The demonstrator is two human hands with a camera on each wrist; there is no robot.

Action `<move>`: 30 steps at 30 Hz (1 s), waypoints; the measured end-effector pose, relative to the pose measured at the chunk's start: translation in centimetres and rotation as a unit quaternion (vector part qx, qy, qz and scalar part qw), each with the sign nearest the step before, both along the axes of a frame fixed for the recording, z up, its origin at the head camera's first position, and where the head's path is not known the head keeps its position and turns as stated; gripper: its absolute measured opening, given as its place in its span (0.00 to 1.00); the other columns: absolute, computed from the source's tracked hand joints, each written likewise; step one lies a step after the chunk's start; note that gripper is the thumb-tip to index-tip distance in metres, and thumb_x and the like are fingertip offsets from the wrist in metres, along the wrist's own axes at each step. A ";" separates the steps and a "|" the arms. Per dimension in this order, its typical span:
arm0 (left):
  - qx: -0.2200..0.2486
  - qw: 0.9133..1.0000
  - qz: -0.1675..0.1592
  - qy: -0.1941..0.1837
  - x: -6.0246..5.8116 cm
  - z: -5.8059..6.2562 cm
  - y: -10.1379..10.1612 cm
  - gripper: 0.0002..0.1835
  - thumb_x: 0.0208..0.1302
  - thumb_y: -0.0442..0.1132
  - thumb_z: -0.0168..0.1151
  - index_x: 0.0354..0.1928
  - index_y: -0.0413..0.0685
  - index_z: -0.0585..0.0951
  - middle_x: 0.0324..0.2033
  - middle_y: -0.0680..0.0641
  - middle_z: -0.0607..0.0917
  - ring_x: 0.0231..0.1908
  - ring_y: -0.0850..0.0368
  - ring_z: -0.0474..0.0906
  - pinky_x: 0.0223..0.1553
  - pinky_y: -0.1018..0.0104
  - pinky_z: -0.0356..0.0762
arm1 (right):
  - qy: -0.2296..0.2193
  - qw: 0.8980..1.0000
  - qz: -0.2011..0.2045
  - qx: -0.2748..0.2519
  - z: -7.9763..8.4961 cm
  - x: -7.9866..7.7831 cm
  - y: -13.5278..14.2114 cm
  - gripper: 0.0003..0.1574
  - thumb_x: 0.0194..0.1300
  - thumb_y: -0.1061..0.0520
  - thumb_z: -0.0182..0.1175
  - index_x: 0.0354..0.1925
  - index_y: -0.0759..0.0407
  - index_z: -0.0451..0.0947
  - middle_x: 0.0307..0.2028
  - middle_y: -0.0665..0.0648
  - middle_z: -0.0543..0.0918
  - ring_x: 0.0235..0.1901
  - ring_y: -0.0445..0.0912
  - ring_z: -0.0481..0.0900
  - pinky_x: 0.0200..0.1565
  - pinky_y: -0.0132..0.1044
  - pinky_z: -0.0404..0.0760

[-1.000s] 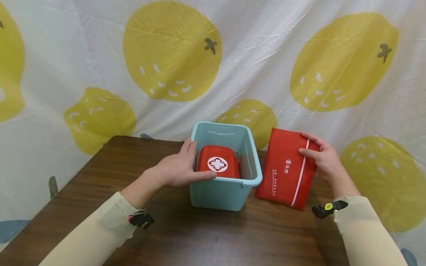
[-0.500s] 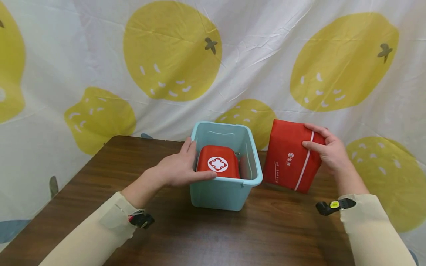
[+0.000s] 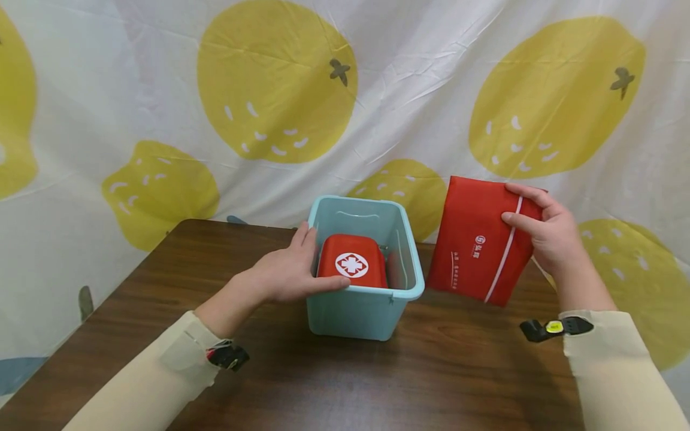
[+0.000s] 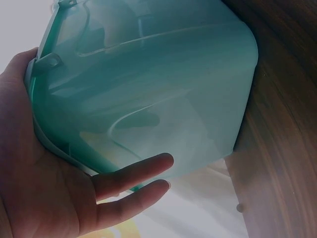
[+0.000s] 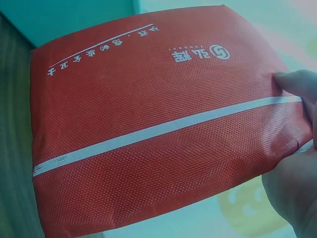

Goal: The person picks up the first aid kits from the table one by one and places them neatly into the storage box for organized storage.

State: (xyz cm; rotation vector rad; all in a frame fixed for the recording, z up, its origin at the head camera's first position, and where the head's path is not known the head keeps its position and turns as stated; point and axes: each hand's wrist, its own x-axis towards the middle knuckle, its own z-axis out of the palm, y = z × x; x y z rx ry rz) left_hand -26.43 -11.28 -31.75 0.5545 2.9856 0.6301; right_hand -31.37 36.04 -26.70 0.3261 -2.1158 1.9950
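Observation:
My right hand [image 3: 555, 233] pinches a flat red fabric pouch [image 3: 474, 245] by its right edge, thumb on the printed face. A white stripe and white lettering mark that face; the right wrist view shows the pouch [image 5: 148, 99] up close. It hangs tilted beside a light blue plastic bin [image 3: 350, 317]. A red first aid case [image 3: 331, 254] with a white cross emblem sits inside the bin. My left hand [image 3: 286, 269] rests on the bin's near left corner, thumb along the front rim. In the left wrist view, two straight fingers [image 4: 136, 173] extend beside the bin's wall.
The bin stands on a dark brown wooden table [image 3: 259, 383]. Behind the table hangs a white curtain [image 3: 409, 78] printed with yellow fruit. A small metallic bit [image 3: 383, 247] shows behind the case inside the bin.
My right hand has raised the red pouch off the tabletop and shifted it up and slightly right. The left hand, the bin and the case have stayed put.

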 end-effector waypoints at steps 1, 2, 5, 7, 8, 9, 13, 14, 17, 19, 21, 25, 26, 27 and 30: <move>0.001 1.000 0.000 0.001 0.0 0.0 0.0 0.71 0.62 0.83 0.59 0.89 0.43 0.44 0.88 0.41 0.48 0.56 0.42 0.86 0.53 0.47 0.87 | 0.007 1.000 0.003 -0.009 0.3 0.1 -0.1 0.36 0.76 0.64 0.68 0.77 0.47 0.77 0.62 0.46 0.76 0.54 0.41 0.82 0.41 0.33 0.91; 0.002 1.000 0.000 0.000 0.0 0.0 0.0 0.71 0.62 0.83 0.59 0.89 0.43 0.44 0.88 0.41 0.48 0.55 0.42 0.86 0.53 0.47 0.87 | 0.015 1.000 0.007 -0.016 0.5 0.2 -0.2 0.36 0.76 0.65 0.68 0.77 0.49 0.77 0.63 0.46 0.76 0.55 0.41 0.82 0.42 0.32 0.91; 0.003 1.000 -0.001 0.000 0.0 0.1 0.0 0.70 0.62 0.83 0.59 0.89 0.44 0.44 0.87 0.42 0.49 0.53 0.43 0.86 0.52 0.47 0.87 | 0.037 0.999 0.013 -0.035 1.2 0.5 -0.6 0.35 0.75 0.67 0.67 0.76 0.51 0.78 0.63 0.48 0.77 0.55 0.42 0.83 0.42 0.33 0.91; 0.004 1.000 -0.001 0.000 0.0 0.1 -0.1 0.70 0.62 0.83 0.59 0.88 0.44 0.44 0.87 0.42 0.49 0.52 0.44 0.86 0.52 0.48 0.87 | 0.049 0.998 0.017 -0.045 1.6 0.7 -0.8 0.35 0.75 0.68 0.67 0.75 0.52 0.78 0.63 0.49 0.77 0.55 0.42 0.83 0.42 0.33 0.91; 0.003 1.000 -0.001 -0.001 0.0 0.1 -0.1 0.70 0.62 0.83 0.59 0.88 0.44 0.44 0.87 0.42 0.49 0.52 0.44 0.86 0.52 0.48 0.87 | 0.055 0.997 0.019 -0.050 1.8 0.8 -1.0 0.35 0.75 0.69 0.66 0.75 0.53 0.78 0.63 0.49 0.77 0.55 0.43 0.83 0.42 0.33 0.91; 0.004 1.000 -0.001 -0.001 0.0 0.1 -0.1 0.70 0.62 0.83 0.59 0.88 0.44 0.44 0.87 0.42 0.49 0.51 0.44 0.86 0.51 0.48 0.87 | 0.060 0.997 0.021 -0.054 2.0 1.0 -1.1 0.35 0.75 0.70 0.66 0.75 0.53 0.79 0.63 0.49 0.77 0.55 0.43 0.83 0.42 0.33 0.91; 0.006 1.000 -0.002 -0.001 0.0 0.1 -0.1 0.70 0.62 0.83 0.60 0.88 0.45 0.44 0.87 0.42 0.49 0.51 0.44 0.86 0.51 0.48 0.87 | 0.084 0.993 0.028 -0.074 2.6 1.5 -1.6 0.34 0.74 0.72 0.65 0.74 0.57 0.80 0.62 0.51 0.78 0.54 0.43 0.85 0.42 0.34 0.92; 0.007 1.000 -0.002 -0.001 -0.1 0.0 -0.1 0.70 0.62 0.83 0.60 0.88 0.44 0.44 0.87 0.42 0.49 0.51 0.44 0.86 0.51 0.48 0.87 | 0.090 0.992 0.028 -0.079 2.8 1.6 -1.7 0.33 0.74 0.73 0.65 0.73 0.57 0.80 0.62 0.52 0.79 0.54 0.43 0.85 0.42 0.34 0.92; 0.009 1.000 -0.004 -0.001 -0.1 0.0 -0.1 0.70 0.62 0.83 0.60 0.89 0.45 0.44 0.87 0.42 0.49 0.53 0.43 0.86 0.52 0.48 0.87 | 0.109 0.989 0.028 -0.091 3.4 2.1 -1.9 0.33 0.73 0.74 0.64 0.72 0.59 0.81 0.61 0.53 0.79 0.53 0.44 0.85 0.42 0.34 0.92; 0.009 1.000 -0.004 0.000 -0.1 0.0 -0.1 0.70 0.62 0.83 0.60 0.89 0.45 0.44 0.87 0.42 0.49 0.53 0.43 0.86 0.52 0.47 0.87 | 0.121 0.987 0.030 -0.098 3.9 2.4 -2.0 0.32 0.73 0.74 0.63 0.72 0.61 0.80 0.60 0.54 0.80 0.54 0.45 0.85 0.41 0.35 0.92; 0.008 1.000 -0.004 0.002 -0.1 0.0 0.0 0.70 0.62 0.83 0.59 0.89 0.44 0.44 0.88 0.42 0.48 0.54 0.42 0.86 0.53 0.47 0.87 | 0.131 0.986 0.032 -0.102 4.3 2.6 -2.1 0.32 0.73 0.75 0.63 0.72 0.62 0.80 0.60 0.55 0.80 0.54 0.45 0.85 0.41 0.35 0.92; 0.005 1.000 -0.005 0.004 -0.2 -0.1 -0.1 0.71 0.62 0.84 0.58 0.89 0.42 0.44 0.88 0.40 0.49 0.53 0.42 0.87 0.52 0.47 0.87 | 0.149 0.982 0.032 -0.111 5.1 3.0 -2.3 0.32 0.72 0.76 0.63 0.71 0.63 0.81 0.60 0.56 0.82 0.55 0.46 0.84 0.42 0.35 0.92; 0.005 1.000 -0.005 0.005 -0.2 -0.2 -0.1 0.71 0.62 0.84 0.58 0.89 0.42 0.44 0.87 0.40 0.49 0.54 0.42 0.87 0.52 0.47 0.87 | 0.154 0.981 0.032 -0.113 5.3 3.1 -2.3 0.32 0.72 0.77 0.63 0.71 0.63 0.81 0.61 0.56 0.82 0.56 0.47 0.84 0.42 0.35 0.92; 0.006 1.000 -0.005 0.004 -0.2 -0.2 -0.1 0.71 0.62 0.84 0.58 0.89 0.42 0.44 0.87 0.40 0.49 0.53 0.42 0.87 0.52 0.47 0.87 | 0.158 0.980 0.032 -0.116 5.5 3.2 -2.4 0.32 0.71 0.77 0.63 0.71 0.63 0.81 0.61 0.56 0.82 0.56 0.47 0.84 0.42 0.35 0.92; 0.006 1.000 -0.005 0.003 -0.1 -0.2 0.0 0.70 0.62 0.84 0.58 0.89 0.43 0.44 0.88 0.40 0.49 0.54 0.42 0.86 0.53 0.47 0.87 | 0.165 0.978 0.031 -0.120 5.9 3.5 -2.6 0.32 0.71 0.77 0.64 0.71 0.65 0.80 0.62 0.57 0.81 0.57 0.48 0.83 0.43 0.34 0.92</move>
